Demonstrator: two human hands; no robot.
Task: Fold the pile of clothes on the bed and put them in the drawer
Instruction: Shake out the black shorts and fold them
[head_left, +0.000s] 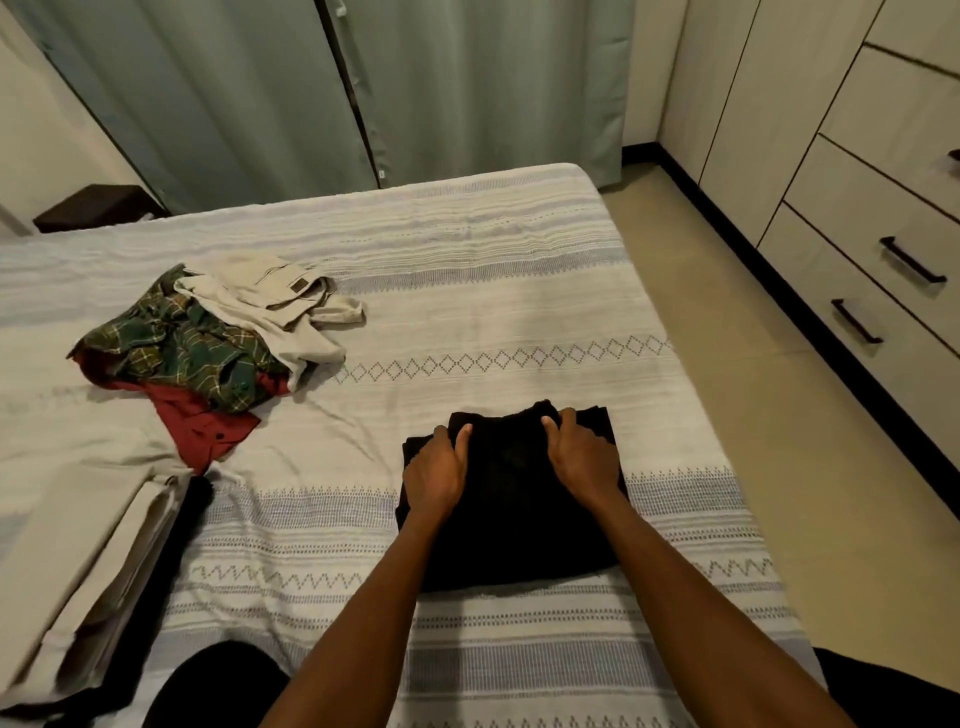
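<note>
Hands are working on a black garment (511, 499) lying partly folded on the striped bedspread (519, 291), near the bed's right edge. We are gripping its far folded edge: our left hand (436, 475) is curling over the left part, thumb on top, and our right hand (582, 457) is grasping the right part. Farther left, a loose pile is waiting: a beige garment (280, 306), a green plaid shirt (182, 348) and a red shirt (202, 426). Closed drawers (883, 270) are standing along the right wall.
</note>
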